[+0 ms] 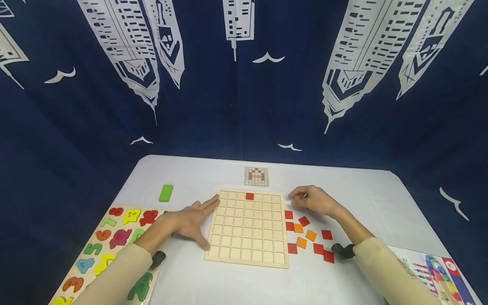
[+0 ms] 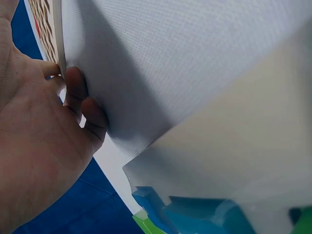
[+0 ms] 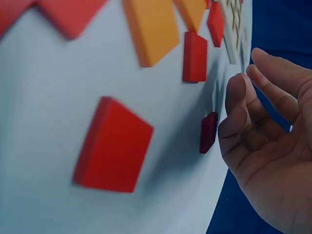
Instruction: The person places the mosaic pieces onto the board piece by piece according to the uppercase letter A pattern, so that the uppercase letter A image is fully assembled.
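- While left hand (image 1: 187, 221) spreads wide along grid board (image 1: 248, 232), red tile (image 1: 249, 196) sits in top row.
- Right hand (image 1: 314, 200) empty, fingers loosely curled, near board's upper right corner.

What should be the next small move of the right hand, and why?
Probably the right hand should lower and pinch a nearby loose red tile: that hand appears empty, the board bears only one red piece, and the pattern card beyond it shows more red.
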Action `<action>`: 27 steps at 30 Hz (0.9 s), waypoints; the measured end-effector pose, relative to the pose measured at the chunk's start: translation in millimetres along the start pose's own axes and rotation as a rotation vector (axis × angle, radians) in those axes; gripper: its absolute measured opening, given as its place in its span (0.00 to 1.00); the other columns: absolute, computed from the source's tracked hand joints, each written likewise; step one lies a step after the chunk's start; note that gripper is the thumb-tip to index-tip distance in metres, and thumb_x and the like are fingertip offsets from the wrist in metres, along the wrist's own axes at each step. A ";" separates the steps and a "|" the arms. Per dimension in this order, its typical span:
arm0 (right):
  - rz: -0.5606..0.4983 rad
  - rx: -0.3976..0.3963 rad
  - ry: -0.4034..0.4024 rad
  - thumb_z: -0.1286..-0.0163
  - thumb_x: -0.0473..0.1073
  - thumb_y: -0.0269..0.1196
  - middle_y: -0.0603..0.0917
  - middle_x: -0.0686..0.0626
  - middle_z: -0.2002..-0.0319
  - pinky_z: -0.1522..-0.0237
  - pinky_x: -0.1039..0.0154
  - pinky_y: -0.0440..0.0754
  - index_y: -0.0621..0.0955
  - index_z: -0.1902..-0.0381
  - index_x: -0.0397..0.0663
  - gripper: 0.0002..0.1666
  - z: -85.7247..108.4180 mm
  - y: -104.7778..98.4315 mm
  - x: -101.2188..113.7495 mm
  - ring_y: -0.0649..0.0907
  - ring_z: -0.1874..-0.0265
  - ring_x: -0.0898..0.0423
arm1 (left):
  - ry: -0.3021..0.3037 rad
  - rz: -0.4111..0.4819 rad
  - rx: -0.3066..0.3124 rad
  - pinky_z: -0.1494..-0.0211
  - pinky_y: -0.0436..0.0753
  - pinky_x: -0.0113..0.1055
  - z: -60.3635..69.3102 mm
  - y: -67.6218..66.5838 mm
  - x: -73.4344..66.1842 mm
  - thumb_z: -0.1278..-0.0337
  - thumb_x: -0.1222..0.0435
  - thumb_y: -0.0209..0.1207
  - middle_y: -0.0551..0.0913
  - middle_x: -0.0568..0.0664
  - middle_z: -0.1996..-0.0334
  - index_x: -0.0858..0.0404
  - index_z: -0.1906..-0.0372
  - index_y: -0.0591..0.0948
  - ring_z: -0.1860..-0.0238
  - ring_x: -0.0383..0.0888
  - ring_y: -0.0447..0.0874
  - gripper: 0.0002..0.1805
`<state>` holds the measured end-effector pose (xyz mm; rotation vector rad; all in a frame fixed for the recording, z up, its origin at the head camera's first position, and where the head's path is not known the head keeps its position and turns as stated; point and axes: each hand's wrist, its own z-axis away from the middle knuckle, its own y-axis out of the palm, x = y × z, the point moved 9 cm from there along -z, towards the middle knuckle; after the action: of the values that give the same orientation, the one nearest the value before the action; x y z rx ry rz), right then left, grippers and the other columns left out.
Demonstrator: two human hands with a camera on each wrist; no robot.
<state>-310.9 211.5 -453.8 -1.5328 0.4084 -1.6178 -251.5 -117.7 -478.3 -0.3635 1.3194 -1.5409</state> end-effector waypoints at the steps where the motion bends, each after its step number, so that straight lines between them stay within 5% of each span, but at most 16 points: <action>1: 0.011 0.007 -0.012 0.41 0.46 0.64 0.79 0.51 0.71 0.71 0.61 0.74 0.83 0.56 0.54 0.14 1.8 1.7 0.9 0.76 0.74 0.53 | 0.002 -0.001 0.000 0.36 0.56 0.58 0.0 0.0 0.0 0.91 0.31 0.69 0.31 0.34 0.28 0.47 0.27 0.41 0.32 0.65 0.43 0.76; 10: 0.041 0.104 -0.027 0.46 0.46 0.69 0.79 0.53 0.71 0.69 0.60 0.74 0.82 0.56 0.55 0.18 10.6 22.1 4.5 0.76 0.72 0.55 | -0.004 -0.008 0.000 0.36 0.56 0.58 -0.2 -0.4 -0.1 0.91 0.31 0.69 0.31 0.34 0.28 0.46 0.27 0.41 0.32 0.65 0.43 0.76; 27: 0.188 0.034 -0.032 0.49 0.44 0.71 0.75 0.55 0.72 0.74 0.64 0.76 0.82 0.61 0.62 0.16 8.3 29.8 5.7 0.74 0.72 0.56 | -0.009 -0.042 0.008 0.38 0.58 0.61 -0.2 -0.2 -0.7 0.92 0.29 0.67 0.30 0.35 0.28 0.47 0.27 0.39 0.32 0.66 0.44 0.77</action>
<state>-292.2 192.3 -470.2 -1.4477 0.4902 -1.4465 -251.4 -116.9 -478.0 -0.3944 1.3054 -1.5774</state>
